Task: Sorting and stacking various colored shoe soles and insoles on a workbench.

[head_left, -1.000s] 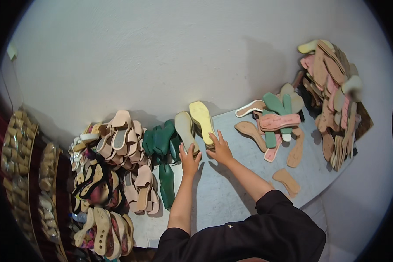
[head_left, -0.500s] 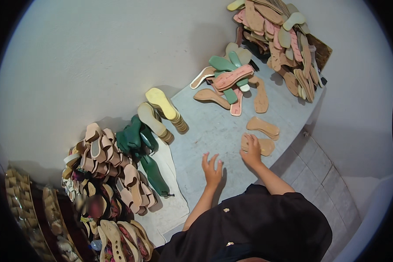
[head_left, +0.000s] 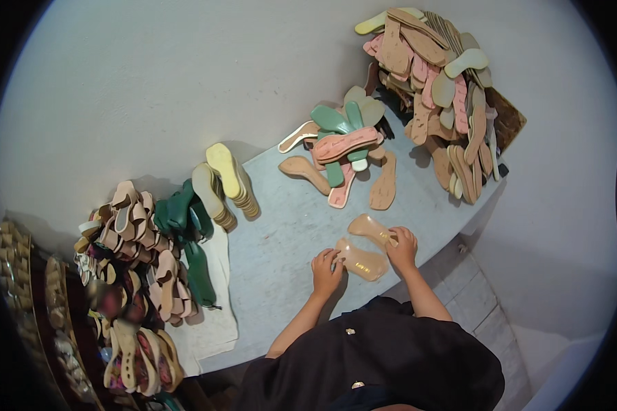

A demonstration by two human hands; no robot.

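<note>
The left hand (head_left: 327, 263) is touching the near tan shoe-shaped insole (head_left: 362, 261), fingers bent on its left end. The right hand (head_left: 402, 246) is pinching the second tan insole (head_left: 369, 229) just beyond. Both insoles are lying across the grey bench (head_left: 281, 226), pointing left-right.

The two tan soles (head_left: 363, 250) by the hands look smooth and a bit shiny. Under them the grey table (head_left: 281, 253) looks dull and rough. Left of them lies soft white cloth (head_left: 216, 322).
</note>
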